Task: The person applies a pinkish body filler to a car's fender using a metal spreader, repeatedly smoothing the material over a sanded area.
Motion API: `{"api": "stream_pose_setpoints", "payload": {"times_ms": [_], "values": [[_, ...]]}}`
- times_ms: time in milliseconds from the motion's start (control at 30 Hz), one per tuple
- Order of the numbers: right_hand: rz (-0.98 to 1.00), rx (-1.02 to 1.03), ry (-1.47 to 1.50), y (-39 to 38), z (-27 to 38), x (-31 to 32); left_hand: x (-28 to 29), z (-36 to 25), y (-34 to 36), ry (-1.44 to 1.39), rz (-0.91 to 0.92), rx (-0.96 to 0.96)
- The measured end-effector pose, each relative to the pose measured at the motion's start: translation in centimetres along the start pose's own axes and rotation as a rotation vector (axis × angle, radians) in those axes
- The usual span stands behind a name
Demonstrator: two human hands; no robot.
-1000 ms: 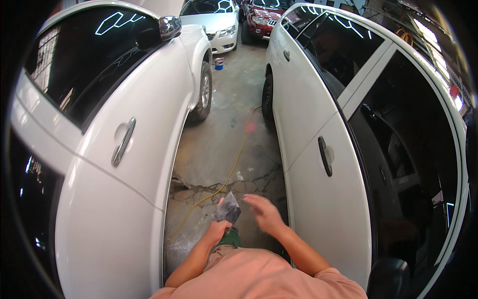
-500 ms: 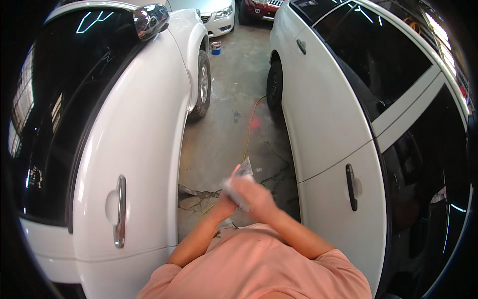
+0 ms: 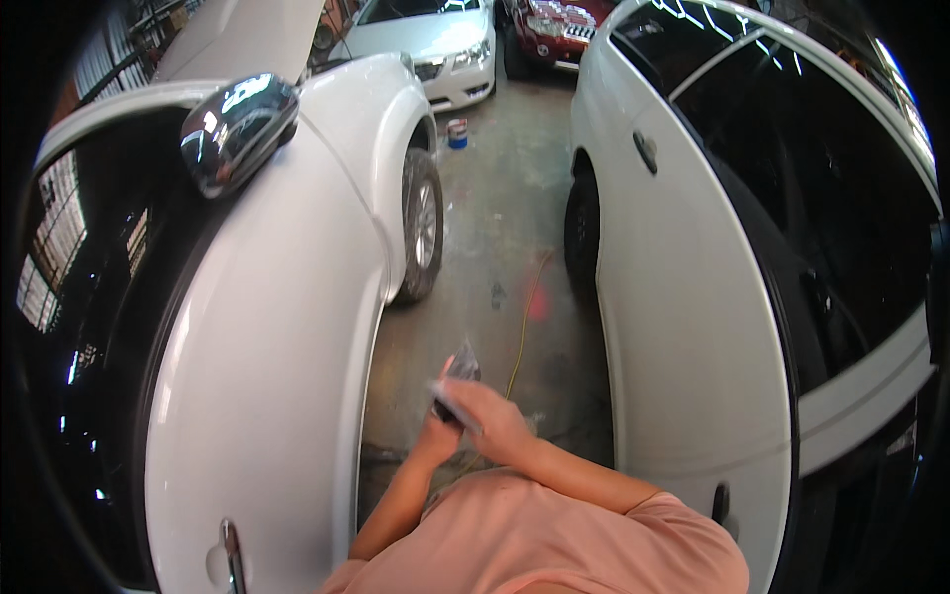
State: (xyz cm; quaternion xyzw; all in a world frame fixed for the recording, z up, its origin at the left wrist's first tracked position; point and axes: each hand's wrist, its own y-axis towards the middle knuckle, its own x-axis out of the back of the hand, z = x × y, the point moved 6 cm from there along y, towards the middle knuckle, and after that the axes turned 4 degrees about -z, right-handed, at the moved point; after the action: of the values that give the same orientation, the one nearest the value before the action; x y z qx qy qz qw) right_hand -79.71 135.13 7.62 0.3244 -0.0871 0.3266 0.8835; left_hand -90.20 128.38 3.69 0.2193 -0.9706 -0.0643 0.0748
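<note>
Low between the two cars, my left hand [image 3: 436,439] grips a thin, smudged grey board [image 3: 465,358], partly hidden behind my right hand. My right hand [image 3: 490,418] is closed over a flat grey piece [image 3: 456,406], blurred, held across the board; whether the two pieces touch I cannot tell. Both forearms come up from the lower edge, past my salmon shirt.
A white car [image 3: 257,346] with a chrome mirror [image 3: 237,134] flanks my left, another [image 3: 683,346] my right. Between them lie concrete floor [image 3: 485,218], a yellow hose [image 3: 524,327] and a blue can [image 3: 457,134]. White [image 3: 411,40] and red [image 3: 554,30] cars stand ahead.
My view has advanced along the cars, bringing the left mirror closer. My right hand, apart from the board a second ago, has come over it.
</note>
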Motion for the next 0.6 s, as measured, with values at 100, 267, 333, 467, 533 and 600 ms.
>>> {"api": "stream_pose_setpoints", "payload": {"times_ms": [100, 267, 333, 467, 533, 600], "values": [[0.034, 0.027, -0.01, 6.2, -5.6, 3.4, -2.7, 1.8, 7.0, -0.187, -0.079, 0.166], [-0.021, 0.055, -0.026, 14.7, -10.2, 7.5, -4.6, 3.7, 18.1, -0.06, -0.081, 0.025], [-0.135, -0.073, -0.041, 18.9, -14.9, 10.2, -6.7, 3.6, 21.5, -0.103, -0.007, 0.139], [-0.12, 0.068, -0.057, 23.5, -17.3, 11.3, -7.2, 5.8, 31.1, -0.066, -0.017, -0.045], [-0.114, 0.006, -0.051, 25.9, -20.1, 11.8, -8.0, 6.8, 35.9, -0.078, 0.061, 0.057], [-0.264, -0.236, -0.015, 29.2, -28.7, 13.7, -9.4, 7.5, 40.3, -0.092, 0.144, 0.04]]}}
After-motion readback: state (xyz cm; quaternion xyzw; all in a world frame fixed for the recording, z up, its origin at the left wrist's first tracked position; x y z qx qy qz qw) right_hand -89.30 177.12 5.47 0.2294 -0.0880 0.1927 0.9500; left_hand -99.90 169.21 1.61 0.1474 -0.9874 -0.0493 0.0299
